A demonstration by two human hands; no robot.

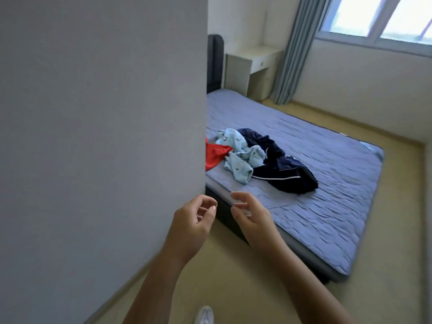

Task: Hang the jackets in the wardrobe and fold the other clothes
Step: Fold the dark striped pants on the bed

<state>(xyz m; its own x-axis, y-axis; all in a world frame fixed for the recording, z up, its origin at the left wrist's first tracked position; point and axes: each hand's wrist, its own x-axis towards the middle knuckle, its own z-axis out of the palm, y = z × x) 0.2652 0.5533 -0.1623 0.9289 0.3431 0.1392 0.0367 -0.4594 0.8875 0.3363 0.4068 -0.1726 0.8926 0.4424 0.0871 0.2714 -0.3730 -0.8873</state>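
Head view: left hand (194,218) and right hand (251,215) hang empty before the bed (327,206), fingers loosely curled — holding nothing. Three garments lie heaped on it — red top (216,154), light-blue piece (240,152), navy jacket (285,169) — beside a grey wall (102,136).

Daylight enters by the window (374,17), upper right; its panes are blown out almost to white. The lighting is soft and even, with no hard shadows. The near wall (93,136) reads flat grey. The picture is soft throughout. The left hand (194,218) and right hand (252,216) are slightly blurred. Wide-angle distortion leans the curtain (297,50) and the window frame.
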